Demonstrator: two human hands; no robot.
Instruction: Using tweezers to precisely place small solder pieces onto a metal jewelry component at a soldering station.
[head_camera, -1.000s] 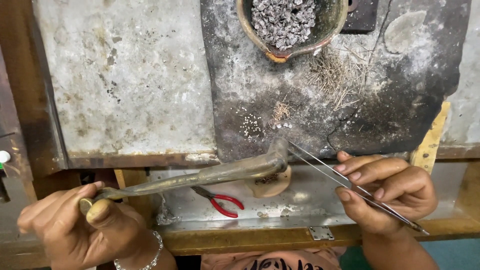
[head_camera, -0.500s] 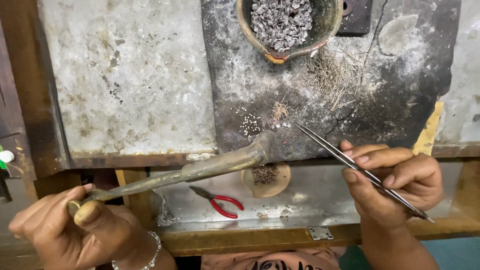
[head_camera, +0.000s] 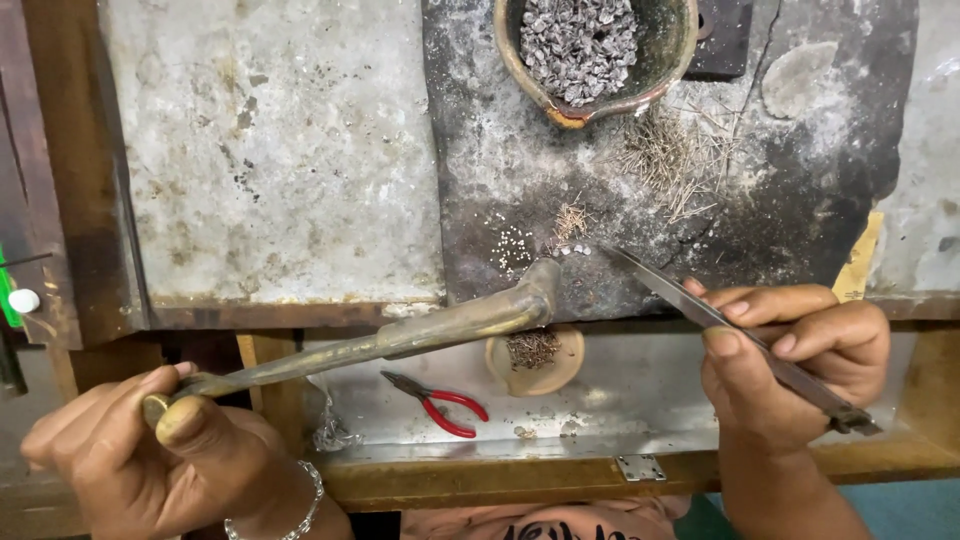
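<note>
Head view: left hand is gripping a brass torch, its nozzle pointing at tiny beads on the dark slab. Right hand is pinching tweezers, whose tips are reaching just beside the beads. Judging by this, steady tips and a nozzle held close matter most.

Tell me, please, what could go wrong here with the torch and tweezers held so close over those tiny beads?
The torch nozzle and the tweezers tips meet right over the tiny beads on the dark slab; a small slip could scatter them. Dry fibres lie close by and might catch if a flame comes. The right hand sits near the nozzle, so its fingers could get burnt.
</note>
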